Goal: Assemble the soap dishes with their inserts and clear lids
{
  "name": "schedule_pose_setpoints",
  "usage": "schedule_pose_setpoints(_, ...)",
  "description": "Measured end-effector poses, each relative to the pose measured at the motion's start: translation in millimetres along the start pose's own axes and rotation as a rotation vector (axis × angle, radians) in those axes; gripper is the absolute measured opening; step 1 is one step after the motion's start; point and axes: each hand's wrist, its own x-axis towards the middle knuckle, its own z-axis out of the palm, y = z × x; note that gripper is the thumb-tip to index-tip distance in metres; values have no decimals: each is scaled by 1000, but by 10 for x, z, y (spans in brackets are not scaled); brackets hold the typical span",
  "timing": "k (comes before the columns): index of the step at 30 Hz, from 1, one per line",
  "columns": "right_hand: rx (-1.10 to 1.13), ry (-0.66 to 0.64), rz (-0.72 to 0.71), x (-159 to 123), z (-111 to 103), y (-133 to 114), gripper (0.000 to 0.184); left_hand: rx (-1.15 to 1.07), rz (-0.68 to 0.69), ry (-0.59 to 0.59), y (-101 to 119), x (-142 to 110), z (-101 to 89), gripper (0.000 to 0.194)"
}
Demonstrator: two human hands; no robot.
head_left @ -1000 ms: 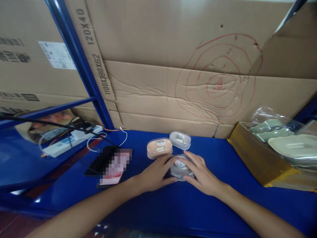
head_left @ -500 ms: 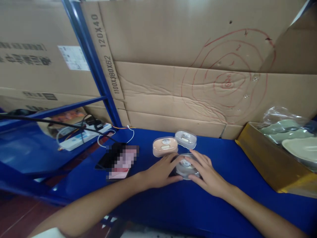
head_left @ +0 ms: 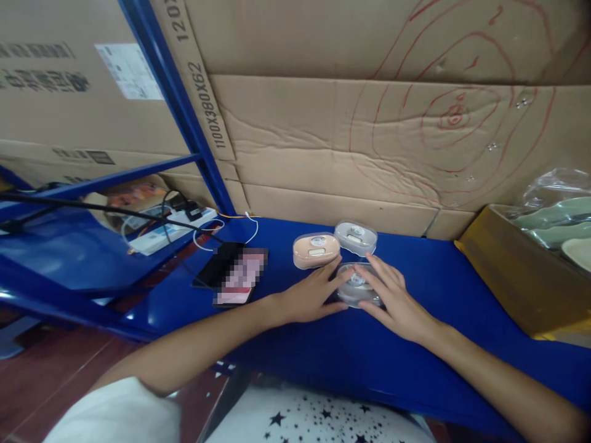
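The left hand [head_left: 310, 297] and right hand [head_left: 396, 301] have the grey case [head_left: 356, 295] gripped between them, one at each end – fingers over its clear top, thumbs at the near edge. It lies on the blue worktop [head_left: 431, 280]. Just beyond are a peach case [head_left: 316, 252] and a pale clear case [head_left: 355, 239], side by side. A phone [head_left: 240, 280] lies to the left; farther left, a white power strip [head_left: 159, 239]. At right, a brown box [head_left: 501, 277] holds green dishes [head_left: 561, 212] – behind everything, cardboard [head_left: 295, 123] bears red rings.
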Motion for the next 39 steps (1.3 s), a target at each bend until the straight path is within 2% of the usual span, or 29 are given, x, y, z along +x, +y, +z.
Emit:
schedule_pose_setpoints(12,70,76,79,-5,79,11,80,-38,-11,48,28,53,73,96)
schedule_pose_setpoints(18,136,144,115,-7,74,11,70,-69,-38,59,72,64,55,98)
schedule_pose_setpoints(24,275,274,276,39,35,42,55,-105,-62,36,103,69,66,99)
schedule_pose_setpoints(30,511,359,435,86,102,184,48,-118,-65,27,125,78,66,98)
schedule_pose_setpoints(34,670,347,546,103,119,249,51,-151,-63,34,106,89,74,97)
schedule_pose_setpoints(39,761,331,612,130,79,207,48,-230,-37,73,72,111,72,104)
